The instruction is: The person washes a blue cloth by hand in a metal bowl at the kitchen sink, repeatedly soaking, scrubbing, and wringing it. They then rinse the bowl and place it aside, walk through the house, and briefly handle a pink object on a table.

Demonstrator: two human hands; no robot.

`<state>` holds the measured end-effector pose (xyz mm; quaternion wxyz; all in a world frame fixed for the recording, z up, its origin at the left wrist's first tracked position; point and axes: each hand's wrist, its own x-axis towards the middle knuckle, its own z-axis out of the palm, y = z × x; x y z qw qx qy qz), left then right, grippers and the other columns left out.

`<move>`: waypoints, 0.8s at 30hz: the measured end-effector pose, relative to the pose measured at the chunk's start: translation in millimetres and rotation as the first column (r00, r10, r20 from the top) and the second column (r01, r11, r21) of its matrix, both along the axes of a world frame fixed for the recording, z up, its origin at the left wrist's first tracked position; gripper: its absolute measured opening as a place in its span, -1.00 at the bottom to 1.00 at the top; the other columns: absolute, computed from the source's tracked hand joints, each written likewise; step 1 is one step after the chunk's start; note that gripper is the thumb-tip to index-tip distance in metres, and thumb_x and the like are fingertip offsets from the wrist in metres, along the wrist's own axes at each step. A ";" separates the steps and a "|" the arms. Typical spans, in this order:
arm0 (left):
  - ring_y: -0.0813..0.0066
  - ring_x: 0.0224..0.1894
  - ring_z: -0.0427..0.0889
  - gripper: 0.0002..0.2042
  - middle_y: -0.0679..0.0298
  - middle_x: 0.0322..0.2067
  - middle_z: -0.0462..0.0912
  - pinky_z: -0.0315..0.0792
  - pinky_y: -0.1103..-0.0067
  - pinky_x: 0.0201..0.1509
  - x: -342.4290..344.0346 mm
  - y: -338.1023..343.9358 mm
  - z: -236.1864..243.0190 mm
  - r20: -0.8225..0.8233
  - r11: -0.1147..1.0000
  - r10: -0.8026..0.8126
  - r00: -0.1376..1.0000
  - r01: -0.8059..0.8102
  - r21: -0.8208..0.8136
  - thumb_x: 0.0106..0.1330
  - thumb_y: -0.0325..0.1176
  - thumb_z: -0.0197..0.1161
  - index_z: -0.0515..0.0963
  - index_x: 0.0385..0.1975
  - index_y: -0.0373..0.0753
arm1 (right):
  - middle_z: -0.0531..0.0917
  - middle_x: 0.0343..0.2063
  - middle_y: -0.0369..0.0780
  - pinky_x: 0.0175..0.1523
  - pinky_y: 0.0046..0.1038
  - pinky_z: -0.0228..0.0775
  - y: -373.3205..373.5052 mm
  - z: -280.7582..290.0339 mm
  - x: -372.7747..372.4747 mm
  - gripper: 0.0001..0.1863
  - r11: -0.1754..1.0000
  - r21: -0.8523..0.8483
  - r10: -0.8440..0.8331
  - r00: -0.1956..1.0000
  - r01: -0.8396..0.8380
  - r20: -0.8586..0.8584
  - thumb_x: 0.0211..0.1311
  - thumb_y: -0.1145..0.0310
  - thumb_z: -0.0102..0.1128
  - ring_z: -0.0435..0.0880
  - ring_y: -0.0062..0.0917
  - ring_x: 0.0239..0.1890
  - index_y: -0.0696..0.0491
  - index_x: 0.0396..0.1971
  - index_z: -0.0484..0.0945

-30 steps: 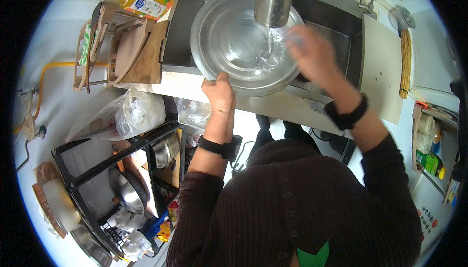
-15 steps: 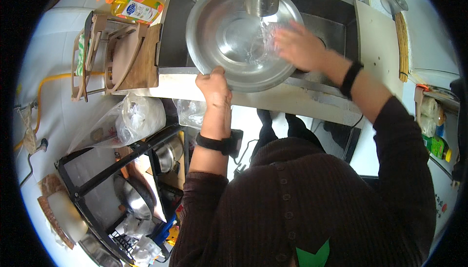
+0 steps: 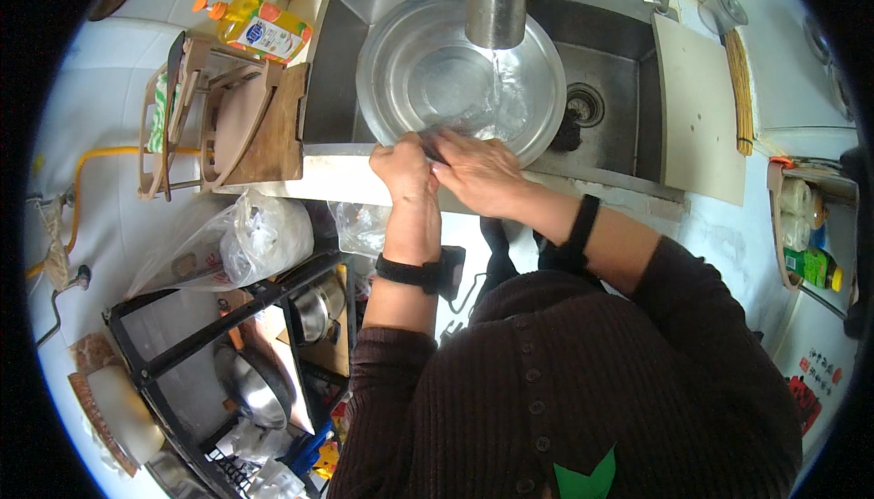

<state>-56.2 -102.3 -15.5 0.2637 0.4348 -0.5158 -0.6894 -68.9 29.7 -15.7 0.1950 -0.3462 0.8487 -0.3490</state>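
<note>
A wide stainless steel basin (image 3: 382,89) sits tilted in the sink, with water collecting inside it. Gripping its near-left rim is my left hand (image 3: 403,169), fingers closed round the edge. My right hand (image 3: 478,171) lies just to the right, its fingers flat over the near rim and inner wall; the fingertips are smeared, and a dark patch beneath them is unclear. Water runs from the thick metal faucet (image 3: 496,7) into the basin. A black scrubber (image 3: 567,132) rests beside the drain (image 3: 584,105), to the right of the basin.
Left of the sink (image 3: 628,144) stand a board rack (image 3: 218,126) and a yellow soap bottle (image 3: 264,33). A pale board (image 3: 696,107) covers the right counter. Below left, a black shelf (image 3: 209,317) holds pans, near a plastic bag (image 3: 264,239).
My right hand has moved from beside the water stream down-left to the near rim, close to my left hand. The drain and scrubber now show. My left hand keeps its hold.
</note>
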 end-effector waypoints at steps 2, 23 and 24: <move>0.45 -0.68 0.41 -0.86 0.09 -0.56 0.48 0.12 0.51 -0.78 1.9 -0.3 -1.8 -0.010 1.000 -0.005 1.000 0.005 -0.004 -0.01 -0.58 0.14 0.39 -0.45 -0.49 | 0.32 0.30 -0.11 0.35 -0.07 0.02 -0.7 0.3 3.2 -0.42 0.999 0.005 0.034 0.999 -0.034 -0.008 0.37 -0.06 -0.14 0.36 -0.29 0.29 0.08 0.18 0.34; 0.24 -0.51 0.65 -0.66 -0.02 -0.35 0.60 0.48 0.47 -0.68 23.9 -13.5 -2.8 0.111 0.909 -0.384 0.917 0.355 0.217 0.17 -0.49 0.14 0.41 -0.09 -0.58 | 0.68 -0.16 -0.16 0.05 -0.32 0.41 90.5 -26.1 -84.6 -0.83 0.911 -0.021 0.193 0.470 -0.412 -0.861 -0.01 0.42 0.18 0.66 -0.40 -0.07 0.05 -0.35 0.57; 0.24 -0.50 0.65 -0.65 -0.05 -0.35 0.60 0.49 0.48 -0.68 19.1 -24.2 -0.3 0.142 0.893 -0.425 0.894 0.388 0.230 0.17 -0.49 0.14 0.40 -0.09 -0.59 | 0.68 -0.19 -0.17 0.03 -0.33 0.41 94.2 -25.8 -99.3 -0.86 0.912 0.040 0.263 0.507 -0.409 -0.821 -0.01 0.42 0.19 0.67 -0.40 -0.09 0.04 -0.38 0.56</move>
